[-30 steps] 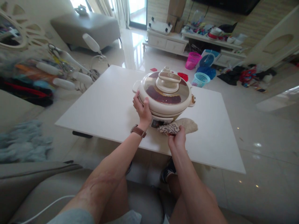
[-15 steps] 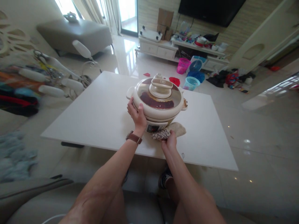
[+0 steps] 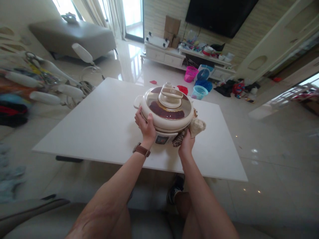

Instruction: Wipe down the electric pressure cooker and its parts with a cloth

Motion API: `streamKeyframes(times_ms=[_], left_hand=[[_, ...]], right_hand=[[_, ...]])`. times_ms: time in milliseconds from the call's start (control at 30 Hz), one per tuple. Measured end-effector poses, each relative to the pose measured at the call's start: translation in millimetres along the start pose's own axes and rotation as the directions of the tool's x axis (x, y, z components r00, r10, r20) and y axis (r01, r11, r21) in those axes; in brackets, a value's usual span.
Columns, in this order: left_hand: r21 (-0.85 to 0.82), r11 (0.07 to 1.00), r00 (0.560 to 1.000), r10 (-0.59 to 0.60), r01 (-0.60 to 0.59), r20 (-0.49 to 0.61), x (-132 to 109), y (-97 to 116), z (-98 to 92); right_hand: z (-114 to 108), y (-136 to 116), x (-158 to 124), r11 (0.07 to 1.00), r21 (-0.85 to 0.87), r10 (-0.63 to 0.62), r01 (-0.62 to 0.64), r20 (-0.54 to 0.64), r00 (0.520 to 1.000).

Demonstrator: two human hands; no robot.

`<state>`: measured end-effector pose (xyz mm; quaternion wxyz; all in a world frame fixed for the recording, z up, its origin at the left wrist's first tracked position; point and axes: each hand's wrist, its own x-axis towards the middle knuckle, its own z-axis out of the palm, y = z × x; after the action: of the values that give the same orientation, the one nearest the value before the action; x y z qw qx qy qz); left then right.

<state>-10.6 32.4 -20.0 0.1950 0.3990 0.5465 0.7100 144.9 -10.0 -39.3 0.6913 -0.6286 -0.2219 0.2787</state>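
A cream electric cooking pot (image 3: 163,123) with a glass lid (image 3: 152,97) stands on the white table (image 3: 99,122). Its control panel faces me, and dark red-brown patches show through the glass. My left hand (image 3: 147,127) grips the pot's left front side, thumb up and fingers wrapped round the rim. In my right hand (image 3: 187,142) is a bunched cloth (image 3: 198,126), beige on one part and brown-patterned on another. The cloth presses on the pot's right front side below the rim. Part of my right fingers is hidden behind it.
Beyond the table, a pink basket (image 3: 190,73) and a light blue basket (image 3: 199,92) stand on the floor. A low white cabinet (image 3: 164,58) lines the wall under a television (image 3: 219,16). Several white lamp arms (image 3: 82,53) reach in at the left.
My right hand has moved the cloth up and to the right, from the pot's lower front to its right side. My left hand stays on the rim. The camera view has shifted slightly.
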Motion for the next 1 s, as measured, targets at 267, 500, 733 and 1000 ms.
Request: streamKeyframes(times_ms=[267, 500, 733, 1000], left_hand=[[0.007, 1.0, 1.0, 0.013, -0.013, -0.008, 0.8, -1.6, 1.2], [-0.01, 1.0, 1.0, 0.005, -0.005, 0.01, 1.3, -3.0, -0.3], [0.006, 1.0, 1.0, 0.009, -0.009, -0.014, 0.8, -6.4, 1.3], [0.04, 0.999, 1.0, -0.018, 0.019, -0.01, 0.3, -1.0, 1.8]], right_hand=[[-5.9, 32.0, -27.2, 0.992, -0.115, -0.043, 0.05, 0.062, 0.997], [-1.8, 10.0, 7.4, 0.986, -0.006, 0.165, -0.165, 0.068, 0.984], [-7.6, -8.6, -56.8, 0.973, -0.088, -0.208, 0.213, 0.061, 0.976], [-9.3, -46.9, -3.2, 0.646, -0.266, -0.573, 0.716, 0.45, 0.685]])
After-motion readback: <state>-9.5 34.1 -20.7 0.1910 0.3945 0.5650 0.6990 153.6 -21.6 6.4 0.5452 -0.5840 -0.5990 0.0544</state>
